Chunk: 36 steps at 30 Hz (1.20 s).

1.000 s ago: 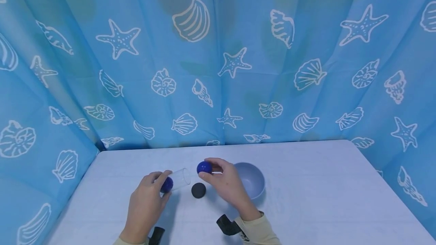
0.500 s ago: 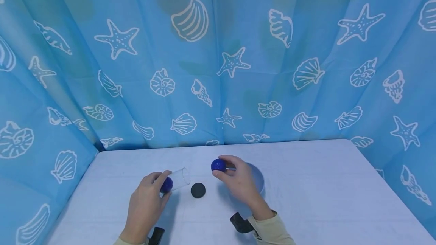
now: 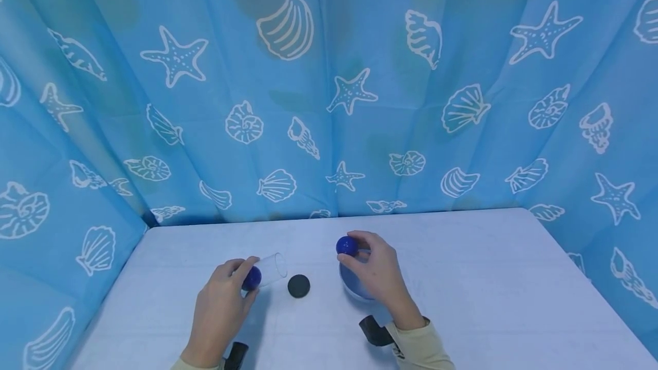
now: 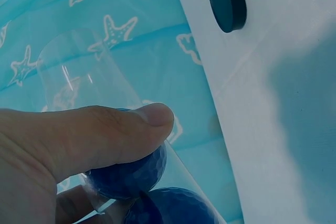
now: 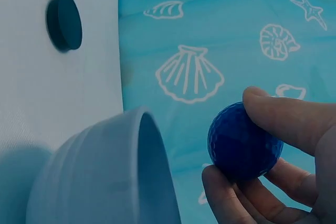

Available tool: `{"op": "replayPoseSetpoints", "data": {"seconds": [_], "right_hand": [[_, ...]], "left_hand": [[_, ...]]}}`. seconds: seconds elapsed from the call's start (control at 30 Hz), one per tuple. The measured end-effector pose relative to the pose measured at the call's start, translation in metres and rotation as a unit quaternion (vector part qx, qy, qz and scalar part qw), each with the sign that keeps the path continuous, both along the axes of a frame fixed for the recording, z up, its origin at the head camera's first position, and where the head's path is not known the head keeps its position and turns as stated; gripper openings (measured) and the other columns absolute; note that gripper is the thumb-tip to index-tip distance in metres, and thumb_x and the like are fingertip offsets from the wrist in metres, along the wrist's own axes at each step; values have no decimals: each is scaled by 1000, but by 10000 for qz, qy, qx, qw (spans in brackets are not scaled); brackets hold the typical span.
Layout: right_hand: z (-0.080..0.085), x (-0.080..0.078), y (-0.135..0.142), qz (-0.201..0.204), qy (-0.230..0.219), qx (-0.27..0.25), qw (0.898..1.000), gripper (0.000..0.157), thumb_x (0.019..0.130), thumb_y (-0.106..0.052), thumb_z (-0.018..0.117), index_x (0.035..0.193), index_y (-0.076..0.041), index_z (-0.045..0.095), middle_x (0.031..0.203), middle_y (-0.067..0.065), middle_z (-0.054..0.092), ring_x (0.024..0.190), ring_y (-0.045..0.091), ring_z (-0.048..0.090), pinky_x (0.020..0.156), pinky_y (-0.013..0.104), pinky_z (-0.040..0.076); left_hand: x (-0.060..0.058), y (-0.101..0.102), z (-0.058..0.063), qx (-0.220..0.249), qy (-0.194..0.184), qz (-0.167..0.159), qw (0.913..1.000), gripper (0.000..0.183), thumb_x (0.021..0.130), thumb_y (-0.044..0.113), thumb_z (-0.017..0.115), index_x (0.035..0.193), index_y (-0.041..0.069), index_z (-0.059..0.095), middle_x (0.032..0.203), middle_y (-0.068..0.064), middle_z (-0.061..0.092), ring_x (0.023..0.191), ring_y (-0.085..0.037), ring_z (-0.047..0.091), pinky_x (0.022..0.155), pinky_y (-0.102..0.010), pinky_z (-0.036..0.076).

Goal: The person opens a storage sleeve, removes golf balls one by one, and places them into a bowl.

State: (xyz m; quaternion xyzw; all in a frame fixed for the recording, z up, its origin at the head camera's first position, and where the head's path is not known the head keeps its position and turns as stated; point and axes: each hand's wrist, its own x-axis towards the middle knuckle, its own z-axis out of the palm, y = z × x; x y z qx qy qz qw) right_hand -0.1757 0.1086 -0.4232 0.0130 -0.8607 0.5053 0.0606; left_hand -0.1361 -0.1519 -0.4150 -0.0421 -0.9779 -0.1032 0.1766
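My left hand [image 3: 221, 304] grips a clear plastic tube [image 3: 272, 267], tilted with its open end to the upper right in the head view. Two dimpled blue golf balls sit inside, one [image 4: 131, 174] behind the thumb and another [image 4: 173, 208] below it in the left wrist view. Between thumb and fingers, my right hand [image 3: 380, 270] pinches another blue golf ball [image 5: 244, 142]. That ball is over the far side of a blue-grey bowl [image 5: 94, 177], which the hand partly covers in the head view; the bowl's inside is mostly hidden.
A round black cap [image 3: 299, 286] lies on the white tabletop [image 3: 488, 296] between the tube and the bowl. Behind the table hangs a blue curtain [image 3: 329, 147] with white shells and starfish. Black camera mounts [image 3: 375, 331] stick out from both wrists.
My right hand has carried the golf ball rightward, from near the tube's open end to over the bowl. The left hand and tube have stayed in place.
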Motion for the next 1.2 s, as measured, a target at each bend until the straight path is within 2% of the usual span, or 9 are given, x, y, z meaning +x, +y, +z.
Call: {"op": "replayPoseSetpoints", "data": {"seconds": [0.57, 1.0, 1.2], "right_hand": [[-6, -4, 3, -203, -338, 668, 9970, 49, 88, -17, 79, 132, -8, 59, 129, 15, 60, 116, 31, 63, 95, 47, 56], [-11, -6, 8, -21, -270, 1188, 9925, 48, 89, -17, 79, 131, -5, 59, 129, 16, 60, 113, 30, 63, 95, 47, 56], [-12, -6, 9, 123, -302, 1451, 9889, 46, 90, -16, 78, 130, -3, 60, 130, 17, 61, 117, 32, 61, 98, 50, 54]], "left_hand": [[0, -1, -2, -45, -90, 5, 9999, 60, 69, 13, 94, 124, 11, 69, 112, -17, 68, 102, -34, 68, 82, -51, 60], [-2, 0, -3, -50, -24, -70, 10000, 60, 68, 12, 94, 123, 11, 70, 112, -17, 68, 101, -34, 68, 81, -50, 60], [-2, 1, -3, -63, -80, -31, 9999, 60, 68, 13, 94, 123, 11, 70, 112, -17, 68, 101, -34, 68, 82, -50, 60]]}}
